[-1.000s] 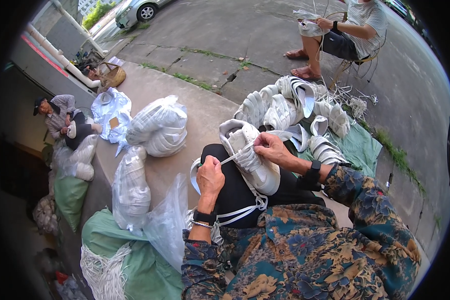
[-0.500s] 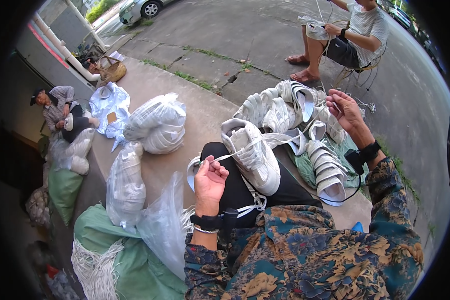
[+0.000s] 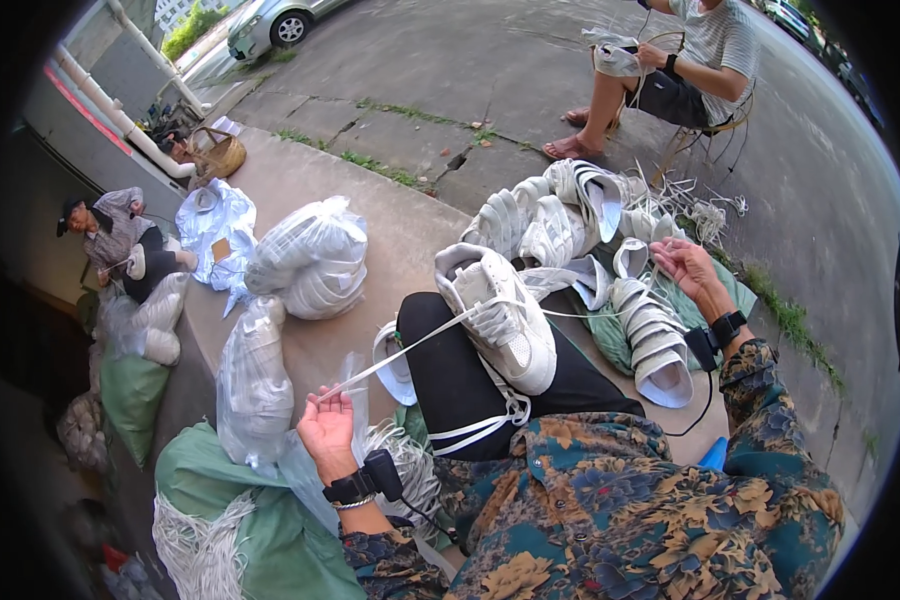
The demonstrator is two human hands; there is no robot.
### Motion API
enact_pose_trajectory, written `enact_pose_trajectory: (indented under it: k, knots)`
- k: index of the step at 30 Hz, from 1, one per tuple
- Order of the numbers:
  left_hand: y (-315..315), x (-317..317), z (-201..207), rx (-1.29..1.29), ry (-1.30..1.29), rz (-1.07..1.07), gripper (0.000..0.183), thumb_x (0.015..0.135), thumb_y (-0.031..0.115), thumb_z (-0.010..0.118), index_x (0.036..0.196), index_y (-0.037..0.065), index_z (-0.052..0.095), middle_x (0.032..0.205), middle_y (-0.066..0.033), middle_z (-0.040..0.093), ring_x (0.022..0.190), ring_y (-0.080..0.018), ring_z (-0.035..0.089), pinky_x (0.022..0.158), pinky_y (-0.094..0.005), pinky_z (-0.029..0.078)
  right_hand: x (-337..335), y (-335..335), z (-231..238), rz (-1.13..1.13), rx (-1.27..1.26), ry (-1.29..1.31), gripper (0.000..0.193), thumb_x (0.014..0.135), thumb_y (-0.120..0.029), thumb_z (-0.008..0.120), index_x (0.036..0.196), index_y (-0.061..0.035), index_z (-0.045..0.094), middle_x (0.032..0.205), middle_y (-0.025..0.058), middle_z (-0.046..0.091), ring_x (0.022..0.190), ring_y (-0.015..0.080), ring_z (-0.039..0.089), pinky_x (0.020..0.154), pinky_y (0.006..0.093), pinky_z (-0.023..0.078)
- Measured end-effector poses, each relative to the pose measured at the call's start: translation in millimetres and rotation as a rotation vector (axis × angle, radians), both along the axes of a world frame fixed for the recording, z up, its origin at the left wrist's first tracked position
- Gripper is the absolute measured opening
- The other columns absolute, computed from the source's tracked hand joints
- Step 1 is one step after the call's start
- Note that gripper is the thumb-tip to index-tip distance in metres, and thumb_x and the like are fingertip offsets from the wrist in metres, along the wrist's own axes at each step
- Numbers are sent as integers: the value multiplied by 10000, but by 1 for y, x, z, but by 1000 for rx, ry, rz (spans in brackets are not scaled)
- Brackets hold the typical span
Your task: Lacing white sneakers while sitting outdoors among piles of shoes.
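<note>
Stretching across the concrete slab (image 3: 390, 240), a pile of white shoes (image 3: 580, 215) crowds the right edge while clear bags (image 3: 310, 260) line the left, leaving bare room between. One white shoe (image 3: 500, 315) rests on the person's black-clad knee. The left hand (image 3: 327, 432) pinches a lace (image 3: 410, 345) pulled taut; half a second ago it sat nearer the shoe. The right hand (image 3: 685, 265), fingers loosely curled, grips the lace's other end, now lower.

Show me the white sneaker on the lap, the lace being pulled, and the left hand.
white sneaker (image 3: 505, 320), head view, on its laced upper.
lace (image 3: 410, 348), head view, on the taut stretch between shoe and hand.
left hand (image 3: 327, 432), head view, on the open palm.
</note>
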State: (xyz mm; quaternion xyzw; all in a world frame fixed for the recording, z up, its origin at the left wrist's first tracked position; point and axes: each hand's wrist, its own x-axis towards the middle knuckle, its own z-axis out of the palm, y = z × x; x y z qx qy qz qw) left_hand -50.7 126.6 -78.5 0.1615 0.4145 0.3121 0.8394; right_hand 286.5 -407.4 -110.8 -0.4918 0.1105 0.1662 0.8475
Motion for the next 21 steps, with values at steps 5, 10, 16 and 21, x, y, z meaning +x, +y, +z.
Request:
enact_pose_trajectory:
  k: [5, 10, 16, 21]
  knots:
    - [57, -84, -15, 8, -112, 253, 186, 920, 197, 341, 852, 94, 480, 703, -52, 526, 657, -209, 518, 643, -378, 424, -52, 138, 37, 431, -135, -301, 173, 871, -103, 555, 941, 49, 596, 838, 126, 646, 717, 162, 655, 617, 224, 542]
    - [83, -170, -42, -27, -1, 480, 181, 890, 164, 334, 777, 85, 451, 579, -24, 412, 509, -160, 412, 454, -305, 335, -83, 203, 54, 686, -397, -574, 178, 870, -82, 500, 954, 41, 597, 661, 51, 614, 523, 91, 570, 440, 210, 436]
    - [70, -182, -78, 143, 443, 539, 141, 880, 172, 416, 830, 60, 486, 613, -35, 447, 483, -146, 418, 407, -274, 304, -78, 213, 50, 654, -538, -689, 141, 807, -86, 538, 836, 43, 587, 635, 77, 594, 536, 120, 564, 501, 257, 452]
    - [15, -84, -53, 479, 614, 279, 212, 844, 199, 525, 926, 4, 543, 617, -40, 485, 443, -122, 428, 355, -239, 286, -75, 217, 46, 558, -567, -716, 164, 771, -122, 577, 805, 38, 591, 651, 97, 598, 585, 145, 577, 546, 288, 461]
